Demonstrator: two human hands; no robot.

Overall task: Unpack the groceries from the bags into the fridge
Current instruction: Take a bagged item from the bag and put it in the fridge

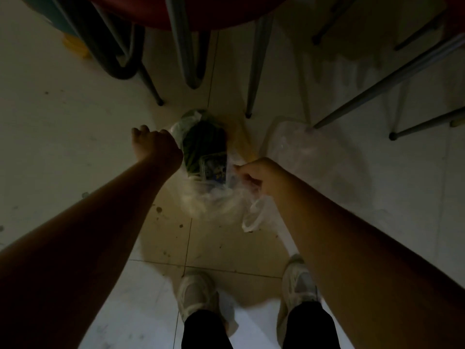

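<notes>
Left hand [153, 144]: closed grip on the left rim of the translucent white plastic bag [214, 197], which rests on the pale tiled floor [63, 122]. Bag mouth is held open; inside lie dark green leafy vegetables [203, 142] and, touching them, a blue printed packet [214, 167]. Right hand [259, 176]: fingers pinched shut on the bag's right rim. A second clear plastic bag [302, 149] lies near, beside grey metal chair legs [256, 64].

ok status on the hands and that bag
Left hand and right hand gripping rims of plastic bag on floor. Greens and a packet inside. Chair legs close behind.
</notes>
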